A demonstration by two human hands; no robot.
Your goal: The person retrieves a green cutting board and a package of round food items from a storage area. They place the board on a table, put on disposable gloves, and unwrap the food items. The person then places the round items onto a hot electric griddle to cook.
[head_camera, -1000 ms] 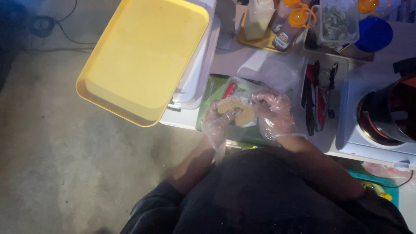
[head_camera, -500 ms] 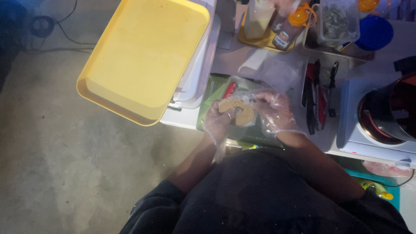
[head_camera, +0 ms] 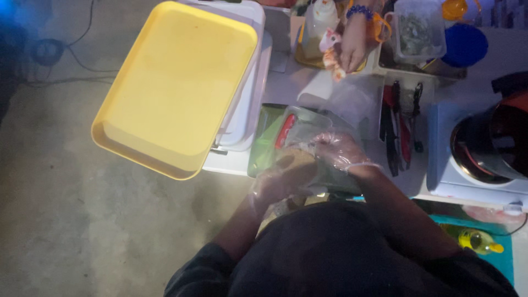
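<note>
On your far left a big yellow tray (head_camera: 176, 88) sits on top of white trays (head_camera: 254, 71) and hangs out over the table edge. Next comes a green board (head_camera: 263, 147) with a clear plastic bag (head_camera: 308, 129) lying on it. A red thing shows through the bag.

Your left hand (head_camera: 283, 180) wears a thin clear glove. It is curled around a flat tan piece of food (head_camera: 297, 160) and holds it from below, just over the near edge of the green board. Your right hand (head_camera: 338, 151), gloved too, bends its fingers down onto the top of the same food. So the food is held between both your hands.

Farther back, another person's hand (head_camera: 352, 47) pinches a small pink thing (head_camera: 331, 49) by a squeeze bottle (head_camera: 319, 25). To the right lie dark tongs (head_camera: 401, 124), then a dark pot (head_camera: 489, 146) on a white stand.
</note>
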